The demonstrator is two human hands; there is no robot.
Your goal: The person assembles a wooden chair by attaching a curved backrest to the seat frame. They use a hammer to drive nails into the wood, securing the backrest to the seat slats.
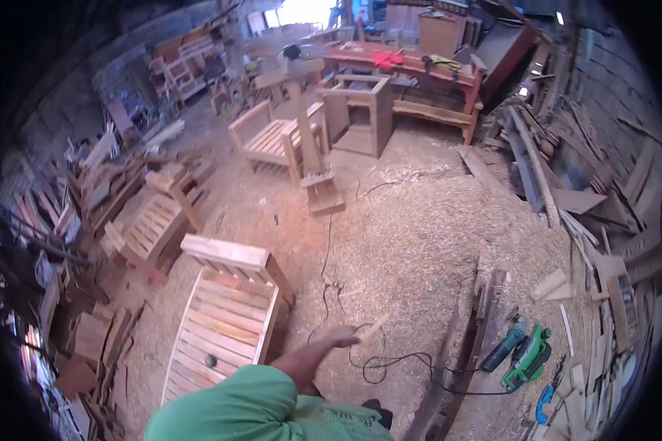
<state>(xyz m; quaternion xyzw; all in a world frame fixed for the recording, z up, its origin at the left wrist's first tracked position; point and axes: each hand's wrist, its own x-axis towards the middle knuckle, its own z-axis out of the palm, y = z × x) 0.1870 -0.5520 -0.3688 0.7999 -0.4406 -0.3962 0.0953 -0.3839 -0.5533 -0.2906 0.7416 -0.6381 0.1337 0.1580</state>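
My left hand reaches out from a green sleeve, over the shavings-covered floor. Its fingers are closed around one end of a short, thin wood strip, which points away to the right. A slatted wooden seat with a thick top rail stands just left of that arm. On its slats lies a small round dark object, too small to name. Behind the hand runs a dark power cord, looping right along the floor. My right hand is out of view.
At right, a teal-bodied angle grinder and a green belt sander lie beside long dark planks. Scrap boards pile along the right wall. Ahead stand a wooden armchair, a cabinet frame and a reddish bench.
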